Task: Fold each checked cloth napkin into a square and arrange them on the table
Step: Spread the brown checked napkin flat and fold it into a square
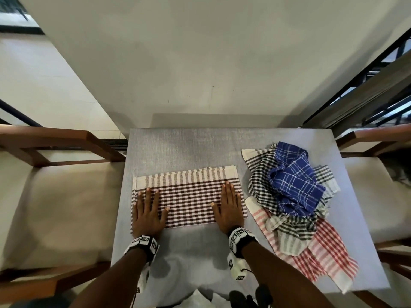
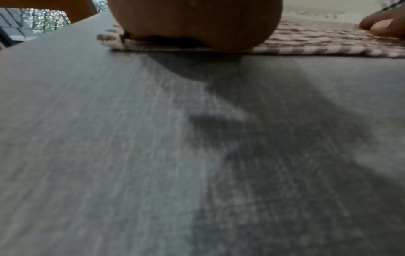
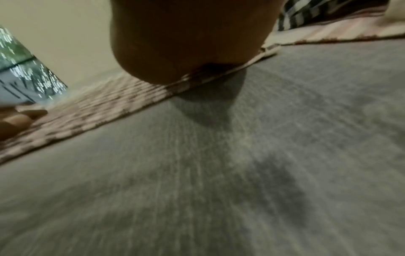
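Note:
A brown-and-white checked napkin (image 1: 189,196) lies folded in a long rectangle on the grey table (image 1: 189,147). My left hand (image 1: 148,207) presses flat on its left end, fingers spread. At the napkin's right end my right hand (image 1: 229,205) lies flat with straight fingers. In the left wrist view the heel of the left hand (image 2: 197,22) rests on the napkin's near edge (image 2: 306,46). The right wrist view shows the heel of the right hand (image 3: 186,39) on the same cloth (image 3: 98,110).
A loose heap at the table's right holds a blue checked napkin (image 1: 293,181), a black-and-white one (image 1: 260,172) and a red-and-white one (image 1: 320,247). Wooden chairs with cream cushions (image 1: 55,207) flank the table. A white wall (image 1: 200,63) stands behind.

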### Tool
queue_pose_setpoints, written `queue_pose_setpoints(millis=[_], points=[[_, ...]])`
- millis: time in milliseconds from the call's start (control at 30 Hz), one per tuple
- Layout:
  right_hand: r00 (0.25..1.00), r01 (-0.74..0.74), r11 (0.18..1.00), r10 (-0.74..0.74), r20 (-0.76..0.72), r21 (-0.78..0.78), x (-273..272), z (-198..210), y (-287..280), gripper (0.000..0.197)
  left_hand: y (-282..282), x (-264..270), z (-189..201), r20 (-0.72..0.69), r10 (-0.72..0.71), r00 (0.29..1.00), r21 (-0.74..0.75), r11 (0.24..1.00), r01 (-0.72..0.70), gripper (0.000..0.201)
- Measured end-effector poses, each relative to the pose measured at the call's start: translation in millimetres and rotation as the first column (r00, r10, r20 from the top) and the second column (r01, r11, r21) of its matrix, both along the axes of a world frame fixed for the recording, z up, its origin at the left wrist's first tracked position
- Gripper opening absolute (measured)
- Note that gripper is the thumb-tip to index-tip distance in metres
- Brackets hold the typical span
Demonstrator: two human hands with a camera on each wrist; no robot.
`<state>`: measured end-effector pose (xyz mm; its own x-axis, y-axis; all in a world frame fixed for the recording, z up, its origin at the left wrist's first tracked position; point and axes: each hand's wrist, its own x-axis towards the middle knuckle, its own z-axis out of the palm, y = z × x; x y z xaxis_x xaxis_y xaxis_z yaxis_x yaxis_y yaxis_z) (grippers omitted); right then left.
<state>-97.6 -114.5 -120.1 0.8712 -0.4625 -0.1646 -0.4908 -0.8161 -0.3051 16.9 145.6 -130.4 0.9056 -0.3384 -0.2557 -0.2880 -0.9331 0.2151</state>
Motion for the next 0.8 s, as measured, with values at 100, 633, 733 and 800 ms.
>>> queue_pose_setpoints(millis=[100, 633, 733, 800], points=[[0.993, 0.102, 0.994, -0.099, 0.062, -0.046, -21.9, 13.6, -10.0, 0.061, -15.2, 0.4, 15.9, 0.051, 0.042, 0.998, 0.045, 0.998, -0.044, 0.085], [0.828, 0.536, 0.828, -0.477, -0.295, 0.167, -49.7, 37.9, -37.1, 0.041, -285.5, 64.2, 70.9, -0.137, -0.696, 0.705, -0.042, 0.715, 0.698, 0.06], [0.817, 0.569, 0.782, -0.505, -0.278, 0.254, -51.0, 34.0, -43.5, 0.035, -309.4, 59.5, 62.1, -0.073, -0.783, 0.617, 0.188, 0.597, 0.78, 0.055], [0.806, 0.592, 0.743, -0.539, -0.244, 0.312, -51.7, 33.0, -44.8, 0.027, -316.9, 57.6, 62.2, -0.059, -0.81, 0.583, 0.286, 0.546, 0.787, 0.054]])
